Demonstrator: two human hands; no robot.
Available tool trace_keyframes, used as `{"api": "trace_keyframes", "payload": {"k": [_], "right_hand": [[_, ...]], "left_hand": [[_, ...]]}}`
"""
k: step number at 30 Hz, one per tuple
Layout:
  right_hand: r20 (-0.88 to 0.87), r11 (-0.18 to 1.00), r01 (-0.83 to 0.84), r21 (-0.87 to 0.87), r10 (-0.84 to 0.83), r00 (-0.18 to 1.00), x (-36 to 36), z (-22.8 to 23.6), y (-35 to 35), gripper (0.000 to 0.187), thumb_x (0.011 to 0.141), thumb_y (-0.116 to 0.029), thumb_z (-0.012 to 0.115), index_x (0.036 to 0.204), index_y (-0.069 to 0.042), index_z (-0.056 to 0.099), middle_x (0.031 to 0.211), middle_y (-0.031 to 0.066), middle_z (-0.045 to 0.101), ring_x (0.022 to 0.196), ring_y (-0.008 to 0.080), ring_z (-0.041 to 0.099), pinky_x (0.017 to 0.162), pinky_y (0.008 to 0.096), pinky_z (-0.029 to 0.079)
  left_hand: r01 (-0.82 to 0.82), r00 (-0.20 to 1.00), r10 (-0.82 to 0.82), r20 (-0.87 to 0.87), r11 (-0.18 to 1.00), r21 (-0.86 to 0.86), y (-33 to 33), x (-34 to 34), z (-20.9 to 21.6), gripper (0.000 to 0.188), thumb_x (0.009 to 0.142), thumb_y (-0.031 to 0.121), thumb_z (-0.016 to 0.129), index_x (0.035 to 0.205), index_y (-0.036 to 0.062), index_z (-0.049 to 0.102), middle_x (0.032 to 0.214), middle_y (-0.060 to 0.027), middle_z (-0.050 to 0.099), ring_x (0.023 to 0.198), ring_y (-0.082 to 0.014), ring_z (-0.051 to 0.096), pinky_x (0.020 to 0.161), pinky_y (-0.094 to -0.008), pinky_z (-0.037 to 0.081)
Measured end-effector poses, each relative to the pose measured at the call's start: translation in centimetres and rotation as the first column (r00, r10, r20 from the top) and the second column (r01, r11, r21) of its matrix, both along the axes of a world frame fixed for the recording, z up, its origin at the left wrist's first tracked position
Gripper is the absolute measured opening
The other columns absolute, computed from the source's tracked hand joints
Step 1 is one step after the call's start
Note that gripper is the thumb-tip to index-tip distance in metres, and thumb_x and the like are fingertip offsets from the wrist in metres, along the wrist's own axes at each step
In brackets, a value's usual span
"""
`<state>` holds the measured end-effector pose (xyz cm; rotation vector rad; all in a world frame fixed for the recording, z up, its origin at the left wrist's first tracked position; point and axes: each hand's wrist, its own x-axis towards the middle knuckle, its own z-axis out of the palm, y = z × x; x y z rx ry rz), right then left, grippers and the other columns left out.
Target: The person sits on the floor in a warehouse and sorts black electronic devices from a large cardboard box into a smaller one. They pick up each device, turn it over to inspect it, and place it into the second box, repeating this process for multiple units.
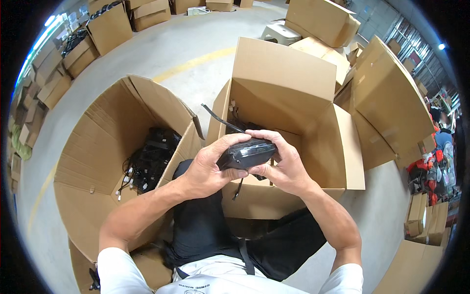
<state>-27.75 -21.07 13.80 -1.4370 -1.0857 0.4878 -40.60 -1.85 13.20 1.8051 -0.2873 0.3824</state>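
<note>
Between my two hands I hold a black box-shaped device (249,153) with a shiny top and a thick black cable sticking out toward the upper left. My left hand (211,159) is closed on its left side, thumb along the near edge. My right hand (285,159) grips its right side, fingers over the far edge. A thin black lead hangs below it. The device is above the near side of an open cardboard box (318,152), where some cables with white connectors lie at the far left. What kind of device it is I cannot make out.
To the left, a large open carton (93,142) holds a heap of black devices (159,147) with white-tipped leads. A tall carton (387,98) stands right, near a grey stool (280,34). More boxes (110,29) line the far left. Red and blue items (433,169) are piled far right.
</note>
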Motion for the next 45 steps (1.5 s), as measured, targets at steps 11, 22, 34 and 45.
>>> {"api": "trace_keyframes", "payload": {"k": [11,22,34,45], "right_hand": [[-0.133,0.986,0.102,-0.134,-0.12,0.984,-0.5,0.0,-0.6,0.055,0.092,-0.038,0.08,0.126,0.002,0.062,0.104,0.0062,0.068,0.092,0.0112,0.063,0.08,0.0273,0.054],[-0.427,0.905,-0.336,-0.263,0.203,0.881,1.4,-0.7,-2.0,0.087,0.081,-0.06,0.082,0.139,-0.001,0.055,0.13,0.0104,0.063,0.12,0.0168,0.056,0.104,0.0366,0.047],[-0.473,0.988,0.096,-0.12,-0.142,0.87,-1.4,-1.0,0.1,0.052,0.095,-0.043,0.076,0.117,0.004,0.069,0.105,0.0069,0.072,0.097,0.0113,0.064,0.088,0.0292,0.053],[-0.551,0.977,0.205,-0.06,-0.204,0.809,-0.8,-1.2,-0.3,0.048,0.098,-0.04,0.072,0.12,0.003,0.068,0.109,0.0048,0.07,0.099,0.0108,0.062,0.092,0.0294,0.05]], "left_hand": [[-0.071,0.98,0.021,-0.198,0.966,-0.25,-0.9,-0.3,0.0,0.062,0.097,0.032,0.075,0.14,-0.0035,0.05,0.123,-0.0117,0.064,0.113,-0.0159,0.061,0.098,-0.0326,0.051],[-0.092,0.946,-0.087,-0.311,0.849,-0.52,-0.6,0.0,-0.5,0.052,0.102,0.034,0.067,0.138,-0.0011,0.052,0.122,-0.0086,0.066,0.106,-0.0125,0.065,0.093,-0.0288,0.054],[-0.182,0.919,-0.067,-0.39,0.803,-0.568,-1.0,-0.3,0.3,0.057,0.094,0.028,0.078,0.134,-0.0022,0.051,0.12,-0.0089,0.066,0.107,-0.0142,0.065,0.094,-0.0304,0.055],[-0.353,0.927,0.246,-0.282,0.828,-0.436,-1.5,-2.0,2.2,0.06,0.089,0.016,0.082,0.132,-0.004,0.046,0.122,-0.0134,0.064,0.112,-0.017,0.063,0.101,-0.0342,0.053]]}}
